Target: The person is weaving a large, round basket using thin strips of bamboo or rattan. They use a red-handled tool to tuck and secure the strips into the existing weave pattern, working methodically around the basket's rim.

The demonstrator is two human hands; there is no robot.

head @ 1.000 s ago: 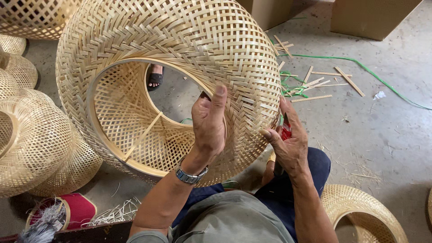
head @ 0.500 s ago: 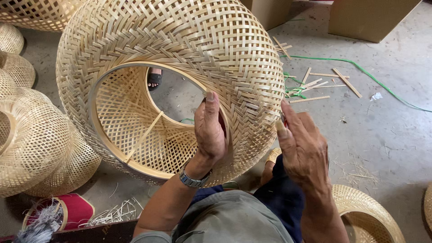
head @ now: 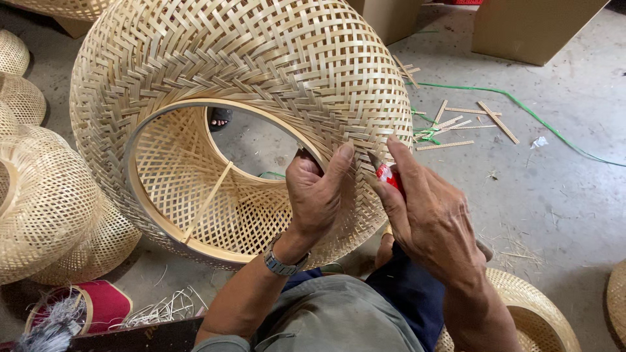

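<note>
A large woven bamboo lampshade (head: pixel 248 72) lies on its side in front of me, its round wooden rim (head: pixel 140 130) facing me. My left hand (head: pixel 319 195) grips the rim and weave at the near right edge, thumb inside the opening. My right hand (head: pixel 430 221) holds a small red tool (head: pixel 388 176) against the weave just right of the left hand; its tip is hidden by my fingers. A metal watch (head: pixel 282 264) sits on my left wrist.
Several more woven bamboo shades are stacked at the left (head: pixel 45 202), and another lies under my right arm (head: pixel 528 306). Bamboo offcuts (head: pixel 456 124) and a green strap (head: pixel 554 127) lie on the concrete floor. Cardboard boxes (head: pixel 535 29) stand at the back. A red slipper (head: pixel 104 303) lies bottom left.
The right hand moved in from the shade's right side to the weave beside the left hand, bringing the red tool with it. The left hand keeps its grip on the rim.
</note>
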